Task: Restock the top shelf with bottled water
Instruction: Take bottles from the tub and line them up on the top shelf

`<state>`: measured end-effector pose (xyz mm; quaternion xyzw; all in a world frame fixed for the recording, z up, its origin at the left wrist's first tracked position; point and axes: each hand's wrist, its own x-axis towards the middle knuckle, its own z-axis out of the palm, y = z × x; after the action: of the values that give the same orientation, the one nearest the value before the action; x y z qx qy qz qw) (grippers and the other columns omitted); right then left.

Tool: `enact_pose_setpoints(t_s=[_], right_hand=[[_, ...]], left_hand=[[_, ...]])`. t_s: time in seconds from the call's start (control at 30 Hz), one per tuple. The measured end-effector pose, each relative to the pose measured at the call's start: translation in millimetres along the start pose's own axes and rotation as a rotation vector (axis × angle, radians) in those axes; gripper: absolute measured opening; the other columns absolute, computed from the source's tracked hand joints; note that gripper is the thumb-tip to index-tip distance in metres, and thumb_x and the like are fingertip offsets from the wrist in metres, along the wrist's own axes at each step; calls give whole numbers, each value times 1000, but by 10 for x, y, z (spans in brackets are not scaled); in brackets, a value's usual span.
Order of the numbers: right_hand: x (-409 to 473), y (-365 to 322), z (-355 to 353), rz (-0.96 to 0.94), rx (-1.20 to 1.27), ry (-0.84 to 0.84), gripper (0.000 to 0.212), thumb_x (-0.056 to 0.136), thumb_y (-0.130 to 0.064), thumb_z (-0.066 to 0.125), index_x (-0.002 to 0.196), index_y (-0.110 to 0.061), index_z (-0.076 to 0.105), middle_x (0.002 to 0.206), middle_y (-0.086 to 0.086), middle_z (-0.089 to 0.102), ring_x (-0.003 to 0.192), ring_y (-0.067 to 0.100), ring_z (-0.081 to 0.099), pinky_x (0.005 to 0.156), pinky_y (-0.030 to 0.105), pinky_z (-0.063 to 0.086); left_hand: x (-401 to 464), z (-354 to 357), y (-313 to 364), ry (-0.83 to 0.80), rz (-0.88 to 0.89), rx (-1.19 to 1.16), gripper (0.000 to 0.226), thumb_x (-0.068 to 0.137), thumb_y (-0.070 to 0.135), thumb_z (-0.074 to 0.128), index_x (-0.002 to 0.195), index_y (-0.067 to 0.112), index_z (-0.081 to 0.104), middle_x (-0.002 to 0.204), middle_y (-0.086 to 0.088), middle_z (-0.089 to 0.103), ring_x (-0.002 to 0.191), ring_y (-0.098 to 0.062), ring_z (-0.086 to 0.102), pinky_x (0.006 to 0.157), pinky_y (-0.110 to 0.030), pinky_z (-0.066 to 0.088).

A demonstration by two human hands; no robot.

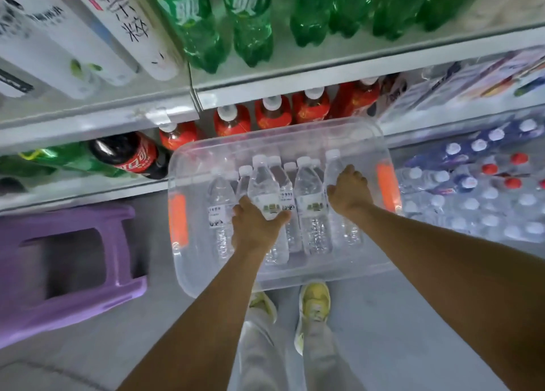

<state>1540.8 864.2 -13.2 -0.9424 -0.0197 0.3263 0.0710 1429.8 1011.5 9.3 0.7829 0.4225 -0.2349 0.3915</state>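
The left hand (256,225) has its fingers curled round a water bottle (263,184) at centre frame. The right hand (349,191), just right of it, curls its fingers over another bottle (332,166). Both bottles stand among others in a clear plastic bin (365,137) with orange handles (387,184) on the floor, below the shelves; a purple stool (118,261) sits lower left.

Clear plastic and gloss throughout.
The bin (295,137) was smooth, see-through plastic with matt orange handles (387,184); the water bottles (311,202) in it were clear ribbed plastic with paper-like labels. The stool (73,261) was glossy purple plastic, the floor (413,317) matt grey, the packs (472,202) beside wrapped in shiny film.
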Motion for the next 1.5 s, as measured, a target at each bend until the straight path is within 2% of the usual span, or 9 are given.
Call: enact_pose_setpoints(t_s=[0.3, 0.57, 0.73, 0.83, 0.97, 1.07, 1.2, 1.33, 1.5], right_hand=[[313, -103, 91, 172, 18, 65, 77, 90, -58, 57, 135, 1, 39, 136, 23, 42, 126, 38, 43, 104, 41, 36], [28, 104, -186, -28, 577, 10, 57, 87, -26, 72, 131, -9, 40, 115, 11, 60, 95, 25, 60, 82, 35, 50], [-394, 33, -844, -99, 899, -21, 33, 84, -24, 71, 114, -20, 60, 87, 7, 66, 70, 13, 61, 53, 22, 46], [-693, -152, -1290, -171, 1137, -104, 7, 82, -22, 71, 88, -22, 67, 84, 4, 70, 80, 22, 67, 72, 36, 52], [-1128, -491, -1973, -277, 1366, -194, 10, 76, -33, 71, 70, -25, 71, 78, 0, 67, 82, 22, 61, 87, 46, 45], [-1544, -728, -2550, -475, 1456, -210, 16, 82, -35, 68, 70, -25, 70, 77, -1, 67, 77, 19, 61, 83, 39, 46], [-2089, -1024, -3265, -627, 1549, -179, 15, 75, -33, 66, 63, -25, 73, 77, 5, 69, 80, 25, 63, 86, 45, 49], [-2631, -1254, -3773, -755, 1524, -135, 23, 73, -40, 72, 88, -22, 74, 101, 12, 70, 98, 29, 64, 94, 46, 48], [-3189, -1358, -4004, -932, 1442, -218, 58, 79, -47, 74, 129, -22, 57, 133, 0, 62, 127, 27, 56, 103, 53, 45]], left_hand=[[195, 144, -109, 39, 21, 19, 104, 71, 48, 82, 147, 6, 26, 142, -13, 37, 128, -34, 45, 102, -46, 44], [139, -55, -141, -89, -151, -460, 77, 67, 14, 87, 134, 20, 50, 116, -3, 67, 105, -23, 64, 88, -31, 49], [-360, -416, 38, -187, -195, -756, 64, 64, 22, 80, 123, 20, 57, 105, -3, 69, 92, -20, 64, 73, -33, 48], [-755, -769, 254, -281, -178, -896, 92, 43, 35, 83, 128, 15, 55, 105, -6, 74, 102, -25, 68, 83, -44, 55], [-1341, -1322, 541, -382, -138, -998, 51, 68, 29, 82, 113, 10, 67, 98, -12, 74, 90, -31, 70, 72, -44, 60], [-1735, -1675, 697, -439, -92, -1030, 81, 54, 42, 86, 125, 10, 64, 117, -22, 69, 111, -43, 64, 98, -59, 49], [-2202, -2136, 1000, -425, 32, -1141, 98, 42, 37, 92, 128, 1, 60, 119, -29, 64, 106, -44, 63, 100, -60, 46], [-2656, -2622, 1335, -321, 227, -1230, 78, 44, 33, 86, 113, 7, 61, 88, -16, 67, 74, -31, 64, 77, -43, 53], [-3242, -3093, 1542, -146, 427, -1227, 88, 46, 33, 87, 123, 1, 58, 112, -30, 64, 86, -37, 66, 71, -42, 57]])
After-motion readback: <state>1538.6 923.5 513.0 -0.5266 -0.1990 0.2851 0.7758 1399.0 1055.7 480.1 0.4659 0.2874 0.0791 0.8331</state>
